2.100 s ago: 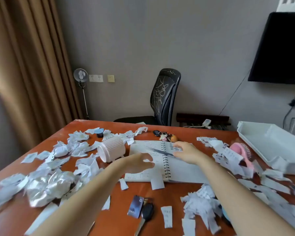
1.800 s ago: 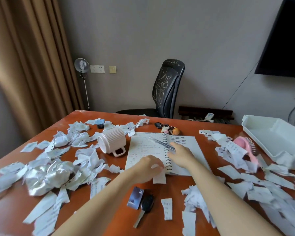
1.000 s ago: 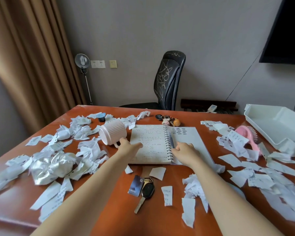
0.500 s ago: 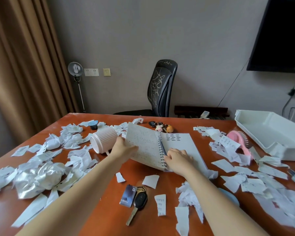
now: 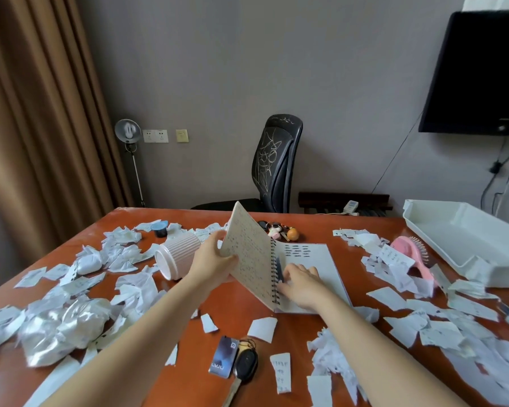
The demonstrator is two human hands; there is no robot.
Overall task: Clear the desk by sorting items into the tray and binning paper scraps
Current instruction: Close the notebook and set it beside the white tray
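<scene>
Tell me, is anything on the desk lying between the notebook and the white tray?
Yes: paper scraps and a pink hairbrush lie on the desk between the notebook and the tray; lifted over them, nothing visible blocks it.

- The wall (image 5: 247, 69) behind is plain grey, and soft daylight falls on it.
- A long brown curtain (image 5: 36, 127) hangs in folds on the left side.
- A black office chair (image 5: 276, 163) with light scribbles on its back stands at the far side of the red-brown desk (image 5: 312, 230).
- Beside the curtain stands a small round fan (image 5: 127, 131) on a thin pole.
- Near it on the wall are white sockets (image 5: 155, 136) and a yellowish switch (image 5: 182, 136).
- A black screen (image 5: 479, 71) hangs on the wall at the upper right, with cables (image 5: 506, 171) below it.
- A low dark bench (image 5: 344, 198) stands against the wall.
</scene>
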